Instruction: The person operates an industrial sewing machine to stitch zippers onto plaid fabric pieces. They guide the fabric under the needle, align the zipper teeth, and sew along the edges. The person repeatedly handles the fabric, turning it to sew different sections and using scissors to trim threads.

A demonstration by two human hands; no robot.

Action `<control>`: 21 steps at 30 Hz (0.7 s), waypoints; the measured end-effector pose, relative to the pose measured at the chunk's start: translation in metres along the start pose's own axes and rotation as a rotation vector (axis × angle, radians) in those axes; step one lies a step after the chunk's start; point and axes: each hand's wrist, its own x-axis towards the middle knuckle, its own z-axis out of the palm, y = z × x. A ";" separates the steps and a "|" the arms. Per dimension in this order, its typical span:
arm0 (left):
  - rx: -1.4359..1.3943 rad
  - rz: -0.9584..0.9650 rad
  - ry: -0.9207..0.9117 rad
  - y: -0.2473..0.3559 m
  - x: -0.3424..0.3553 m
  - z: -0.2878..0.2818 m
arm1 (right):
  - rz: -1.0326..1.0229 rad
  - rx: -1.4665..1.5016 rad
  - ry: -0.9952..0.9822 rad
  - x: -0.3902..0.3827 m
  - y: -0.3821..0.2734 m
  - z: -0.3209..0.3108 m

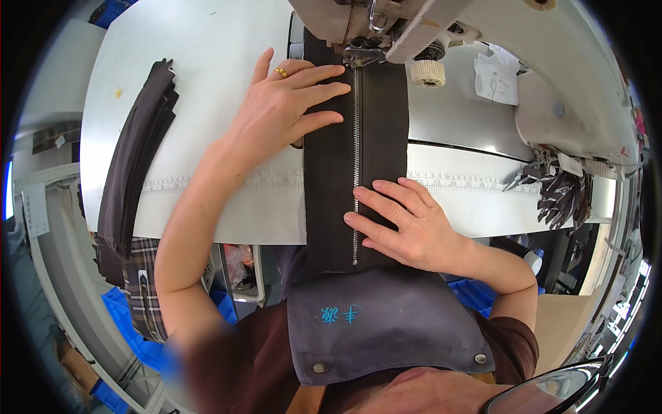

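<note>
Black fabric [386, 124] with metal zipper [356, 159], flat on the bench [193, 55], running beneath the sewing machine [565, 48]. Left hand [276, 103] and right hand [415, 234] rest atop, fingers spread. Probably light, limp; best steadied beside the zipper.

A sewing machine [572, 76], ruler-marked table [193, 83] and stacked fabric strips [134, 159] show a sewing workshop.

Plaid cloth [132, 272] above blue bin [124, 328]; white scrap [495, 74], upper right.
</note>
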 end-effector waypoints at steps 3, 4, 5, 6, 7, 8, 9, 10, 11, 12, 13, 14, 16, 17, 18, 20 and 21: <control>0.014 0.021 -0.016 0.000 -0.003 0.002 | -0.004 0.001 0.000 0.002 0.001 -0.002; 0.016 0.027 -0.022 0.001 -0.004 0.002 | -0.005 0.003 -0.002 0.002 0.001 -0.003; 0.046 0.032 -0.011 -0.001 -0.003 0.003 | -0.005 0.000 0.002 0.003 0.002 -0.002; 0.076 0.036 0.000 -0.003 -0.001 0.004 | -0.006 -0.003 0.006 0.005 0.006 -0.002; 0.108 0.041 0.010 -0.004 -0.001 0.004 | -0.008 -0.006 0.010 0.008 0.009 -0.001; 0.112 0.030 -0.003 -0.002 -0.001 0.004 | -0.002 -0.008 0.010 0.010 0.012 -0.001; 0.117 0.019 -0.016 0.003 -0.003 0.002 | 0.004 -0.010 0.010 0.011 0.014 -0.001; 0.120 0.011 -0.028 0.008 -0.004 0.002 | 0.013 -0.013 0.010 0.013 0.015 -0.002; 0.122 -0.006 -0.024 0.011 -0.005 0.003 | 0.019 -0.022 0.013 0.016 0.015 -0.004; 0.125 -0.022 -0.020 0.014 -0.008 0.005 | -0.001 -0.021 0.004 0.014 0.013 -0.003; 0.129 -0.037 -0.017 0.016 -0.009 0.006 | -0.020 -0.021 -0.002 0.010 0.009 -0.003; 0.136 -0.032 -0.027 0.017 -0.011 0.006 | -0.039 -0.021 -0.008 0.006 0.004 -0.002; 0.148 -0.024 -0.047 0.019 -0.014 0.007 | -0.055 -0.034 0.009 0.002 -0.001 0.001; 0.133 -0.026 -0.037 0.019 -0.013 0.007 | -0.053 -0.036 0.007 0.001 -0.002 0.001; 0.118 -0.028 -0.027 0.018 -0.013 0.006 | -0.052 -0.038 0.005 0.001 -0.003 0.001; 0.084 -0.018 0.000 0.015 -0.012 0.006 | -0.040 -0.031 0.022 0.002 -0.002 0.002; 0.066 -0.008 0.016 0.013 -0.012 0.007 | -0.034 -0.027 0.030 0.002 -0.001 0.003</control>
